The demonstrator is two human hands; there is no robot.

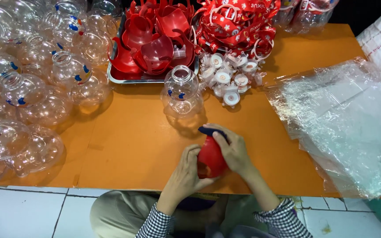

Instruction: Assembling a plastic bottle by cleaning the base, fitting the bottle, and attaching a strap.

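— Both hands, left hand (186, 169) and right hand (232, 150), grasp the red lid (210, 156) near the worktop's (133, 145) front edge, seemingly fitting its dark cap (210, 131).

— Next likely calls for pressing firmly.

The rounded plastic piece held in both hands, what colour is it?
Red, with a dark blue part on top; head view.

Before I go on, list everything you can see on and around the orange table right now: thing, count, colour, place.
Red cap: one, red, between both hands, near edge.
Dark blue piece: one, atop the cap.
Clear bottle: one, upright, table centre.
Clear bottles: many, piled left.
Metal tray: one, back centre, holding red caps.
White fittings: a cluster, right of the tray.
Red straps: a heap, back right.
Plastic bags: stack, clear, right.
Orange table.
Left hand, right hand: gripping the cap.
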